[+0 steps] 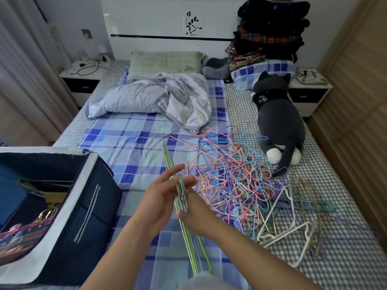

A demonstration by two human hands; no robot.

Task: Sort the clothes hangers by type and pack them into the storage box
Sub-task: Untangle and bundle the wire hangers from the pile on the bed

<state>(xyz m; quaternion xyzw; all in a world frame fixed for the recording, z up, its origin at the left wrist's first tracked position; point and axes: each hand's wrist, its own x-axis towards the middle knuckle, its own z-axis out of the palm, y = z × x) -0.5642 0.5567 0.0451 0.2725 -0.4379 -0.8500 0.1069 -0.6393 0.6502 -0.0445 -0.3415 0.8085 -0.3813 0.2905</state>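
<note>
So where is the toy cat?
The toy cat lies on the bed's right side, just beyond the hanger pile, below the stacked clothes.

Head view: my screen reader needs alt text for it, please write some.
Two hands, the left hand open and the right hand gripping, hold a bundle of green hangers over a bed. A tangled pile of hangers lies to the right, a navy storage box to the left.
</note>
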